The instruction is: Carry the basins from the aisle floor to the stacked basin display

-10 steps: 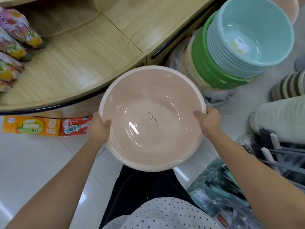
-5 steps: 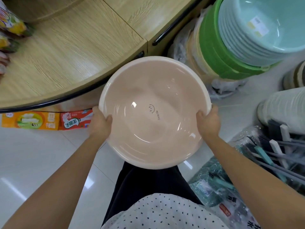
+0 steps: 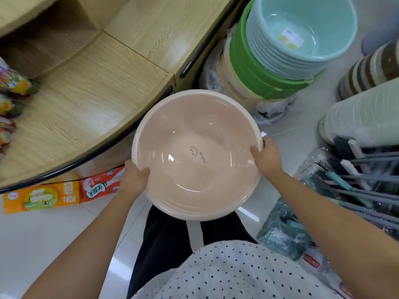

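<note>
The pink basin [image 3: 197,154] was held in the air at about waist height, in front of the person and above the floor [image 3: 43,244], near the curved shelf [image 3: 86,100] and just short of the basin stack [image 3: 280,46] at the upper right; it touched neither. The left hand [image 3: 135,179] was clamped on the rim at the lower left, thumb over the lip and inside the bowl; the right hand [image 3: 266,157] was clamped on the rim at the right, thumb likewise inside; the fingers beneath were hidden.

It looked like thin moulded plastic, so probably light and stiff enough to carry, though the wall might flex if squeezed; the glossy inside seemed slippery, and the rolled rim was the sound place to hold, at two nearly opposite points as here; a drop would likely mean a crack or scuff, not shattering.

The mouth faced up, slightly tipped towards the camera; being round, it had no long axis across, only the vertical one through the printed smile at the bottom; to nest, that axis would need lining up over the teal basin [image 3: 302,29] on top.
</note>
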A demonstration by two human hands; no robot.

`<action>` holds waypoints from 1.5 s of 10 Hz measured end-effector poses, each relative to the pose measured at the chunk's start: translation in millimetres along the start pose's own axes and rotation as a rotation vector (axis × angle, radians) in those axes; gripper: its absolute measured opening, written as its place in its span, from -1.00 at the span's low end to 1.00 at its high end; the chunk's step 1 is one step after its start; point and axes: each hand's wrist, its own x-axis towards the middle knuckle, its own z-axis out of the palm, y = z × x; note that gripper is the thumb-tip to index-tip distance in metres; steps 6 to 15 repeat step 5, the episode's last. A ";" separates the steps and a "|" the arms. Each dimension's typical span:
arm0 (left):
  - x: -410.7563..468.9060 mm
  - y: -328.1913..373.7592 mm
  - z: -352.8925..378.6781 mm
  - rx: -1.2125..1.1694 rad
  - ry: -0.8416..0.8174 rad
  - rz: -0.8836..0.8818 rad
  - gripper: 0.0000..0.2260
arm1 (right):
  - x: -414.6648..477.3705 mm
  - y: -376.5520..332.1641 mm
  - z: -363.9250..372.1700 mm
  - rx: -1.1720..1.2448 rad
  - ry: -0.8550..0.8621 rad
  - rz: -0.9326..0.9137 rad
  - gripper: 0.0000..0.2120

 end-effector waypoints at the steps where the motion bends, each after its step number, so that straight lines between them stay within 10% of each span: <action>1: -8.7 -5.9 -17.1 -0.054 -0.063 0.073 -0.69 | -42.0 3.5 -5.1 0.088 0.144 0.085 -0.75; 3: -27.6 -17.1 -63.3 0.055 -0.237 0.260 -0.82 | -140.5 -9.8 -12.7 0.336 0.287 0.104 -0.85; 5: -42.1 43.2 -134.8 -0.077 -0.053 0.504 -0.80 | -227.7 -59.0 -82.6 0.607 0.498 -0.034 -0.80; 15: -42.1 43.2 -134.8 -0.077 -0.053 0.504 -0.80 | -227.7 -59.0 -82.6 0.607 0.498 -0.034 -0.80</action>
